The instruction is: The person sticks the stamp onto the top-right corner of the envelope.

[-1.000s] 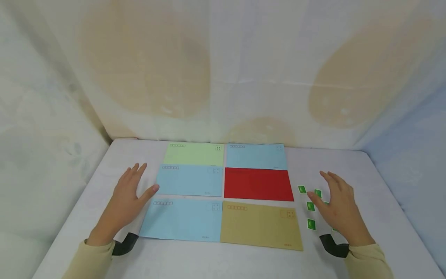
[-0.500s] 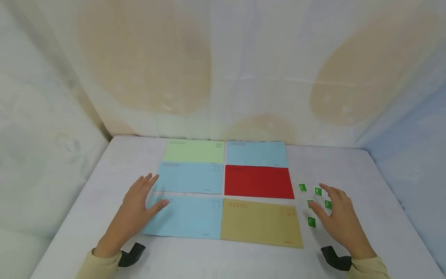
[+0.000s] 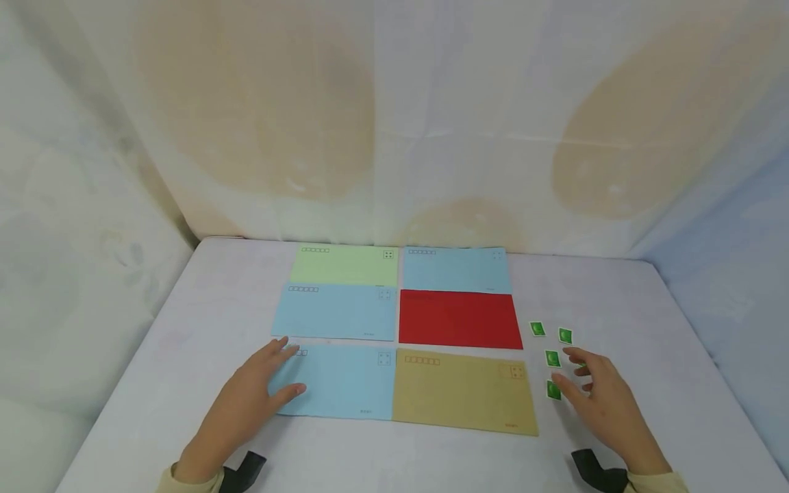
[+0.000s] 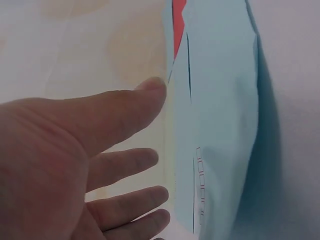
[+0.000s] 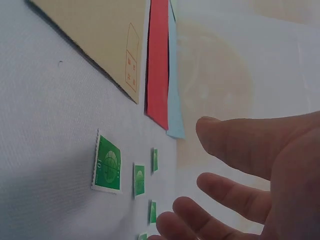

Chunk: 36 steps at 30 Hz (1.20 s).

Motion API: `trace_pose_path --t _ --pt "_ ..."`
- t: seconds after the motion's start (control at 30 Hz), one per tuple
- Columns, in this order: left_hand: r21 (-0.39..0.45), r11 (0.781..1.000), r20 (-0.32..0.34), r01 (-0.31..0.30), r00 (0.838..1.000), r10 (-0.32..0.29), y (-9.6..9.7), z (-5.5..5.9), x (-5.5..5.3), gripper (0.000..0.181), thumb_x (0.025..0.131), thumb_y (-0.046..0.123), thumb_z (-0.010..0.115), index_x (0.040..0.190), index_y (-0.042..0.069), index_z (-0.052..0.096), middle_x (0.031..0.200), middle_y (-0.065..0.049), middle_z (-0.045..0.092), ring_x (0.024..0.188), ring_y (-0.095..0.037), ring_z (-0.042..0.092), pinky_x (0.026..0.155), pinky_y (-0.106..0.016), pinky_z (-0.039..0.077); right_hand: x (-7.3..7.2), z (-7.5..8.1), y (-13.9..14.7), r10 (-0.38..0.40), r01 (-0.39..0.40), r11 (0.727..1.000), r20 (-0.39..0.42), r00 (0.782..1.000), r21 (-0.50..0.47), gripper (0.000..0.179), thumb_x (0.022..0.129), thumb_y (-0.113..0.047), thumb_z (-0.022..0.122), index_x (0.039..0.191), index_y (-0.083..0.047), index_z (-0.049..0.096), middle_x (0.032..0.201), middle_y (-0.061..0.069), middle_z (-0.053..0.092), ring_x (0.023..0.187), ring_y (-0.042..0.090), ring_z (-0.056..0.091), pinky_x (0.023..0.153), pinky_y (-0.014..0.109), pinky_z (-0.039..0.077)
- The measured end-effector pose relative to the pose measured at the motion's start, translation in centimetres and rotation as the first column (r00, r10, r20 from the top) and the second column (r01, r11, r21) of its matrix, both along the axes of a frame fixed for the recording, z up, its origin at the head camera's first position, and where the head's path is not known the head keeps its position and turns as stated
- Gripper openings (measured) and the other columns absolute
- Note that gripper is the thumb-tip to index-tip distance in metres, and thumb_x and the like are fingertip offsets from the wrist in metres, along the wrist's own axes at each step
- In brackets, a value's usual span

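Note:
My left hand (image 3: 249, 394) hovers over the left end of the near blue envelope (image 3: 345, 383), fingers and thumb spread, holding nothing. The left wrist view has this blue envelope (image 4: 222, 100) with its row of small red boxes beside the fingertips (image 4: 150, 157). On the right, my right hand (image 3: 604, 400) hangs loosely above several green postage stamps (image 3: 553, 358). Its thumb overlaps the nearest stamp (image 3: 554, 390) in the head view, and its fingers partly hide another. In the right wrist view the stamps (image 5: 107, 162) lie on the white cloth, and the relaxed hand (image 5: 245, 175) holds none.
A tan envelope (image 3: 465, 390) lies beside the near blue one. Behind are a red envelope (image 3: 459, 318), two more blue envelopes (image 3: 335, 311) and a green envelope (image 3: 345, 265). Pale curtains (image 3: 394, 123) enclose the white table (image 3: 401, 462) at the back and sides.
My left hand has come nearer and to the right, from beside the envelopes to over the near blue one. My right hand has drawn nearer and lower among the stamps. The envelopes stay put.

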<state>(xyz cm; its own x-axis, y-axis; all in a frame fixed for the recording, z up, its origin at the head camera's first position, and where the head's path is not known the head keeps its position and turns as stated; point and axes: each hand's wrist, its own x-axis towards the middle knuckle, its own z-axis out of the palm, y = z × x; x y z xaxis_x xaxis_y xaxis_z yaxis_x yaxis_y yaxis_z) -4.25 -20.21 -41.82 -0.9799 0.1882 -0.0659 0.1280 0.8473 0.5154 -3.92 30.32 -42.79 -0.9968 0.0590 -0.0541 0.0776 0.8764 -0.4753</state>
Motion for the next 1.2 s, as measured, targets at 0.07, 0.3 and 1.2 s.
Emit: trace_pose_path --t 0.07,0.3,1.2 --pt "-0.032 0.999 -0.008 0.016 1.000 -0.016 0.1 -0.2 0.2 0.061 0.085 0.030 0.081 0.136 0.004 0.062 0.151 -0.021 0.046 0.140 -0.045 0.039 0.107 -0.062 0.039 0.0 -0.1 0.0 0.004 -0.004 1.000 0.027 1.000 -0.004 0.061 0.097 -0.027 0.068 0.140 0.009 0.044 0.127 0.029 0.050 0.105 0.037 0.054 0.083 0.052 0.054" --pt "-0.062 0.998 -0.012 0.023 1.000 -0.024 0.0 -0.8 0.4 0.059 0.080 0.029 0.085 0.130 0.004 0.067 0.149 -0.023 0.047 0.140 -0.046 0.038 0.107 -0.061 0.040 0.4 -0.6 0.4 0.020 -0.017 0.999 0.084 0.996 -0.032 0.053 0.093 -0.019 0.072 0.132 0.009 0.050 0.117 0.024 0.057 0.098 0.030 0.057 0.077 0.040 0.055" --pt "-0.089 0.996 0.031 -0.008 0.999 0.011 0.4 -2.0 0.3 0.073 0.072 0.032 0.089 0.136 0.007 0.064 0.155 -0.024 0.039 0.145 -0.044 0.031 0.106 -0.061 0.040 0.3 -1.6 1.1 0.031 -0.033 0.999 0.089 0.996 0.022 0.035 0.088 -0.012 0.076 0.117 0.004 0.065 0.101 0.011 0.059 0.089 0.024 0.054 0.073 0.037 0.055"
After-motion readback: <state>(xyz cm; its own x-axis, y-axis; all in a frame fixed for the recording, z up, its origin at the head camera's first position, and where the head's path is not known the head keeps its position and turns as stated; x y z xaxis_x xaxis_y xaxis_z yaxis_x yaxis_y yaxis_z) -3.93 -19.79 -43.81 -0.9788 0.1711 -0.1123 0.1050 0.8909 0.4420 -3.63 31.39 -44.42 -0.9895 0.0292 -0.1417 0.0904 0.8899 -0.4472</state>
